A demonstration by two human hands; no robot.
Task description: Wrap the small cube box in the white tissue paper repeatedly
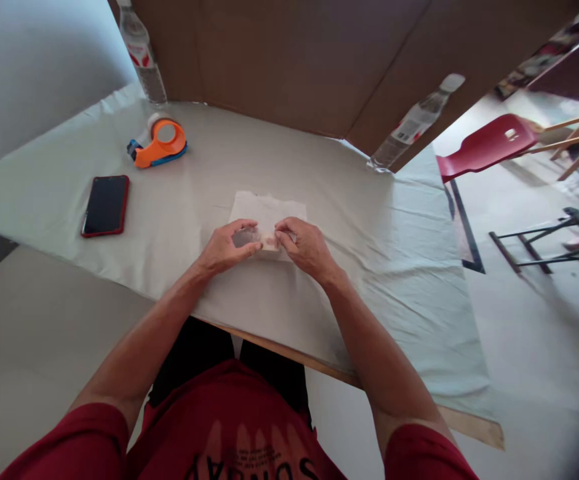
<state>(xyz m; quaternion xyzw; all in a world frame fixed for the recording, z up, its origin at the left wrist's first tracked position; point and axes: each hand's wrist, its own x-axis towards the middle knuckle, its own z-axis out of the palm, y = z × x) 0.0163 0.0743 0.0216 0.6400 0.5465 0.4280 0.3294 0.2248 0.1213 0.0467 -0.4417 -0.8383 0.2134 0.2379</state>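
Note:
A white sheet or flat box (pixel 268 208) with a ragged far edge lies on the cloth in front of me; I cannot tell which it is. Over its near part is a small clear, shiny strip (pixel 268 239), apparently tape, between my two hands. My left hand (pixel 225 249) curves around its left end, thumb and fingertips drawn together at the strip. On the other side, my right hand (pixel 305 245) pinches the right end between thumb and forefinger. The fingers partly hide the strip and the white piece's near edge.
An orange tape dispenser (pixel 162 143) and a red-cased phone (pixel 105 205) rest at the left. Two plastic bottles, one back left (pixel 142 57) and one back right (pixel 414 127), stand against a brown cardboard panel (pixel 289 60). A red chair (pixel 494 143) is beyond the table.

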